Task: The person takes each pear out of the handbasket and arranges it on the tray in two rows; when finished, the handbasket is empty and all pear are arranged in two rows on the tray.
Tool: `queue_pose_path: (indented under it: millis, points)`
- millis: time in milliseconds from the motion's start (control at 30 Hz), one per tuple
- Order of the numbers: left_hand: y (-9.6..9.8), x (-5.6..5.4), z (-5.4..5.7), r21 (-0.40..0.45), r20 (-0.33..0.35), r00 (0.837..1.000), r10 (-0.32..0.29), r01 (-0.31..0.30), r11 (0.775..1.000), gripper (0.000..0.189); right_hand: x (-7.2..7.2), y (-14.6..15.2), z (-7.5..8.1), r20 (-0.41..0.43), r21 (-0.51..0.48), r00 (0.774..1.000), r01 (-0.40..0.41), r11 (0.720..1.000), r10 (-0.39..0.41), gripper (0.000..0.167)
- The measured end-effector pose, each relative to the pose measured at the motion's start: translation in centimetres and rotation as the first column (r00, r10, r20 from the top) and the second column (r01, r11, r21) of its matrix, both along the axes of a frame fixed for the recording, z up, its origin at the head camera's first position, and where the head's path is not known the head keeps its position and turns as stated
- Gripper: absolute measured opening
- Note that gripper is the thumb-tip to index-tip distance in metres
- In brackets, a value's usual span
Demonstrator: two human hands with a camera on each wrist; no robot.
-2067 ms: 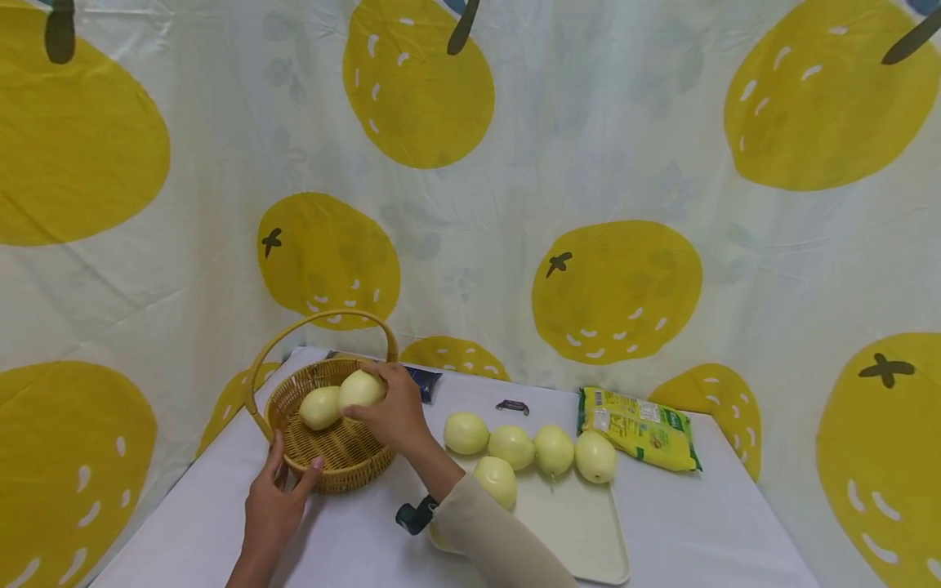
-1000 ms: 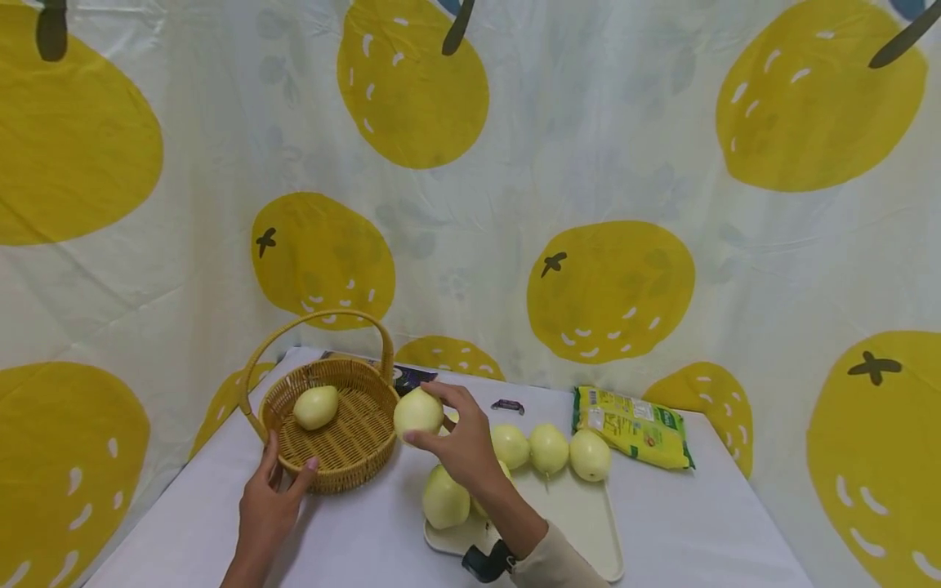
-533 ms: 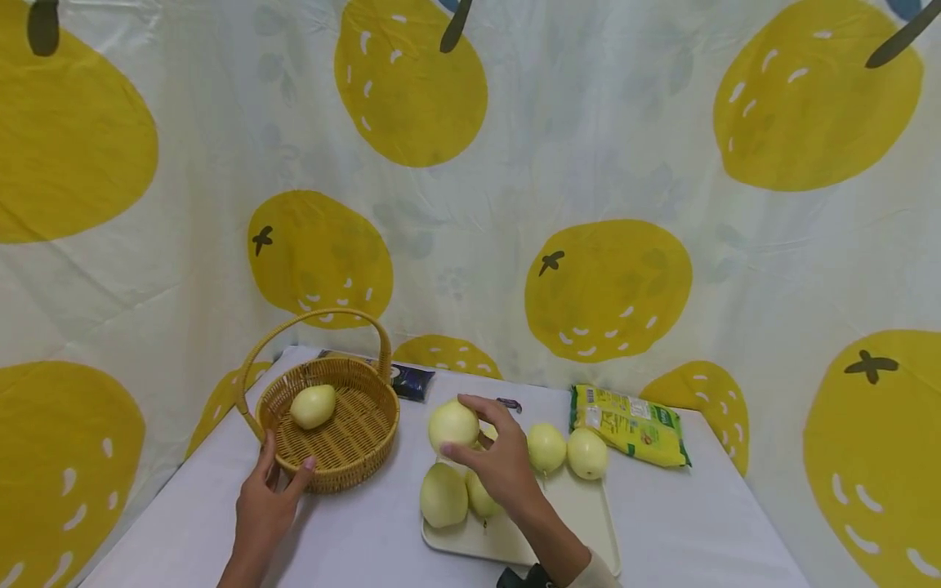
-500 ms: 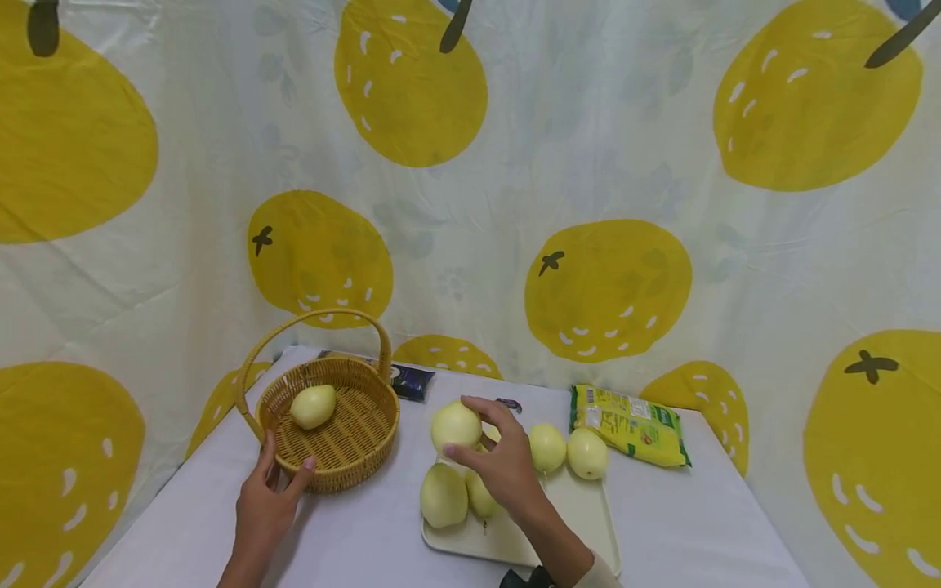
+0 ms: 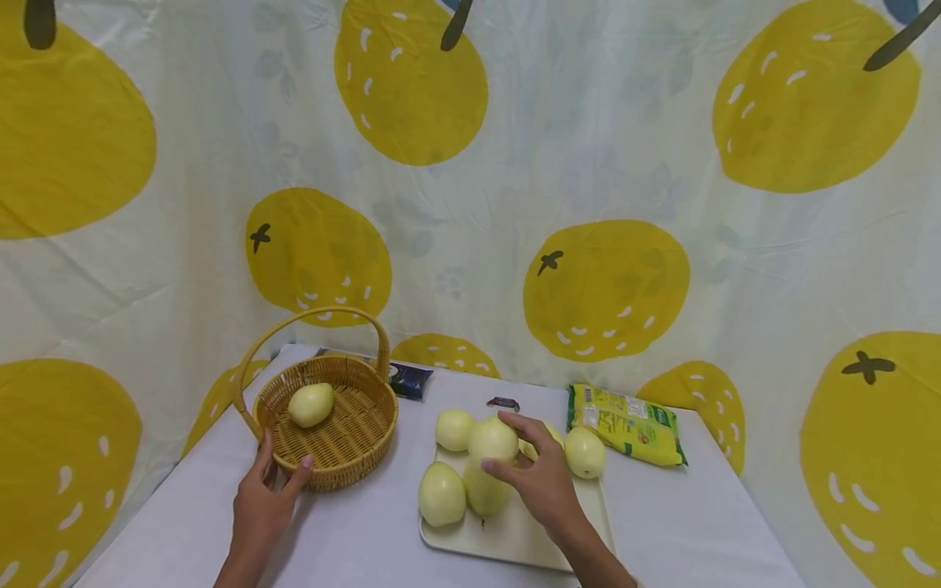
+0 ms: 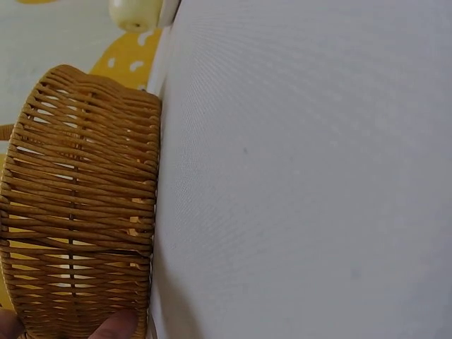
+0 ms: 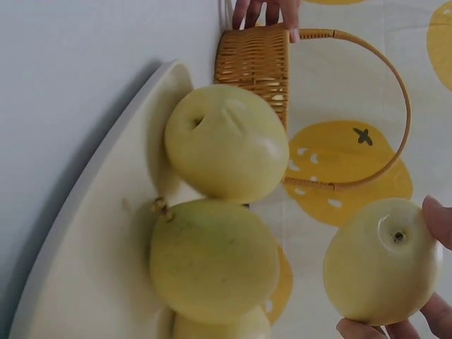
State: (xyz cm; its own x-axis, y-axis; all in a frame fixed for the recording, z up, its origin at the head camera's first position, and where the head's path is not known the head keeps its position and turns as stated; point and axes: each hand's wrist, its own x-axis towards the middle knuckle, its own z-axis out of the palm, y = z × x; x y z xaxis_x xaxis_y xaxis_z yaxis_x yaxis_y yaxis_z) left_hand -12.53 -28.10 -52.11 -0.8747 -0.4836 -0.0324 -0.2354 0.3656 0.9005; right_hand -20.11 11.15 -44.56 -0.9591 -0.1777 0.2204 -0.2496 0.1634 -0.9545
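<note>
My right hand [image 5: 540, 474] holds a pale yellow pear [image 5: 492, 439] between thumb and fingers, raised over the cream tray [image 5: 518, 543]. In the right wrist view this held pear [image 7: 381, 261] shows its dimpled end, apart from the pears on the tray. Two of those, a front-left pear [image 5: 442, 494] and a pear with a short stem [image 5: 487, 494], sit side by side; others line the tray's back edge, partly behind my hand. My left hand [image 5: 265, 506] grips the near-left side of the wicker basket [image 5: 353, 469]. Inside it lies one pear [image 5: 311, 405].
Behind the basket lies a dark blue packet [image 5: 409, 381]. A small dark wrapped item [image 5: 503, 403] is beyond the tray. At the back right rests a yellow-green packet [image 5: 625, 425]. The basket's tall handle [image 5: 331, 310] arches above it. A fruit-print curtain [image 5: 470, 204] hangs behind the table.
My right hand has lifted one of two pears out of the basket and carried it rightward over the tray. My left hand has stayed on the basket.
</note>
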Motion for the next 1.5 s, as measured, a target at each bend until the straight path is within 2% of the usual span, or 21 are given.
queue_pose_path:
  millis: [333, 700, 1167, 1500]
  points:
    - [0.2, 0.1, 0.1, -0.011, -0.008, 1.0, 0.0, 0.0, 1.0, 0.108, 0.3, 2.7, -1.3, 0.045, 0.043, 0.997, 0.061, 0.997, -0.063, 0.069]
    - [0.1, -0.1, -0.1, -0.009, -0.022, 1.0, 0.009, -0.009, 1.0, 0.108, 0.7, 4.9, -2.6, 0.085, 0.137, 0.989, 0.113, 0.984, -0.125, 0.07]
    - [0.1, -0.1, -0.2, -0.011, -0.02, 1.0, 0.009, -0.009, 1.0, 0.107, 0.0, 5.4, -5.0, 0.162, 0.259, 0.975, 0.107, 0.96, -0.152, 0.072]
    - [0.1, -0.1, -0.2, -0.005, -0.028, 1.0, 0.011, -0.011, 1.0, 0.106, -0.3, 5.4, -5.4, 0.142, 0.276, 0.978, 0.107, 0.955, -0.15, 0.071]
